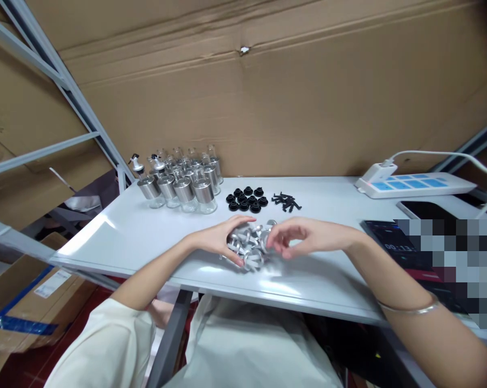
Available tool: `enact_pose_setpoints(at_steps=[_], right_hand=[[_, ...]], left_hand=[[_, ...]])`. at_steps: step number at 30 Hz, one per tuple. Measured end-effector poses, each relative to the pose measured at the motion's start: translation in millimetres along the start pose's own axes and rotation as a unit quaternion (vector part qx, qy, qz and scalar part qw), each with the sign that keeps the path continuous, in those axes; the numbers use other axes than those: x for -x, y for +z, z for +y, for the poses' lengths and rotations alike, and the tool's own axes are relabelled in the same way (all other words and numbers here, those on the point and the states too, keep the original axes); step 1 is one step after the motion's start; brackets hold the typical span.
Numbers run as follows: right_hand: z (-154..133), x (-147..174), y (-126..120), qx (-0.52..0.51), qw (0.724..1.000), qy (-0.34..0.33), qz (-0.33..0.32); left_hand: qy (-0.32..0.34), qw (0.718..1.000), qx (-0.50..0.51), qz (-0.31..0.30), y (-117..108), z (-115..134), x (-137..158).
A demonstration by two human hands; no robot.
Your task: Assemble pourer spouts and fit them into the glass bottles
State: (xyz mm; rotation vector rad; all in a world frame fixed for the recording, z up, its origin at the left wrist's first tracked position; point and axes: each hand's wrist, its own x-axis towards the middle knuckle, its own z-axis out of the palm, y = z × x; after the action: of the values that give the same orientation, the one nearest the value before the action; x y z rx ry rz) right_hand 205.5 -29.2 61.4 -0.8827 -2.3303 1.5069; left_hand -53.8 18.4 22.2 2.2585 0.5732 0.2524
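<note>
A heap of small silver metal caps lies on the white table in front of me. My left hand curves around the heap's left side, thumb and fingers spread apart, holding nothing. At the right edge of the heap is my right hand, its fingers loosely curled and the thumb apart from them; nothing shows in it. Just behind the heap, several black stoppers sit grouped together. To their right lies a loose pile of small black levers.
Several glass bottles with steel sleeves stand at the back left, two fitted with pourer tops. A power strip with a white cable lies back right, near phones. Cardboard walls the back; a metal frame rises at left.
</note>
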Motion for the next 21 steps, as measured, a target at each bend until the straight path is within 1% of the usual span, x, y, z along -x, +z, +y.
enact_pose_setpoints(at_steps=[2,3,4,5,7,10,14,18,21], right_hand=[[1,2,-3,0.054,0.991,-0.011,0.119],[3,2,-3,0.087,0.984,-0.008,0.154],[5,1,-2,0.118,0.979,0.001,0.166],[8,0,0,0.144,0.977,0.015,0.159],[14,-5,7,0.175,0.976,0.046,0.119],[20,-15,18,0.184,0.976,0.073,0.09],[17,-23,28,0.169,0.977,0.099,0.089],[14,-25,33,0.161,0.979,0.083,0.095],[18,-27,35,0.167,0.977,0.087,0.105]], left_hand=[[0.003,1.0,-0.005,0.003,-2,2,2],[0.008,1.0,-0.009,0.003,-2,3,2],[0.013,1.0,-0.012,0.003,-2,4,3],[0.018,1.0,-0.016,0.005,-1,4,4],[0.025,0.999,-0.026,0.008,1,4,4],[0.039,0.998,-0.048,0.023,6,1,3],[0.03,0.997,-0.065,0.04,10,0,-1],[0.024,0.995,-0.079,0.056,9,4,-3],[0.03,0.994,-0.09,0.06,8,3,-3]])
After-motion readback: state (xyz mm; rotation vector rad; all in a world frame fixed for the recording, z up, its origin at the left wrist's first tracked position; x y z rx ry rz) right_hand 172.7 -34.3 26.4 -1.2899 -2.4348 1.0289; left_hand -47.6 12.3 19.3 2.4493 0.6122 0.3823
